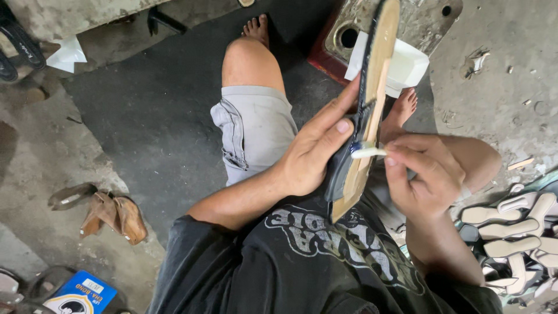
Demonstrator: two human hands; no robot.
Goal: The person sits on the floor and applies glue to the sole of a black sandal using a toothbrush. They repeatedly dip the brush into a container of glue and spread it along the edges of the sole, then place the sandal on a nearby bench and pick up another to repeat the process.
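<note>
The left hand (317, 154) grips a long tan shoe sole (372, 99) edge-on above the lap, fingers wrapped behind it and thumb pressed on its dark side. The right hand (421, 177) pinches a small white applicator (366, 153), perhaps a brush, whose tip touches the sole's edge. A white tray (407, 67) lies beyond on a metal block (418, 20); pale soles (514, 229) are heaped to the right.

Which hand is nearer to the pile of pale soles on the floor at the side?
Right. The right hand, pinching a small white applicator against the sandal sole, is beside the pile of pale soles; the left hand grips the sole's far side, farther away.
</note>
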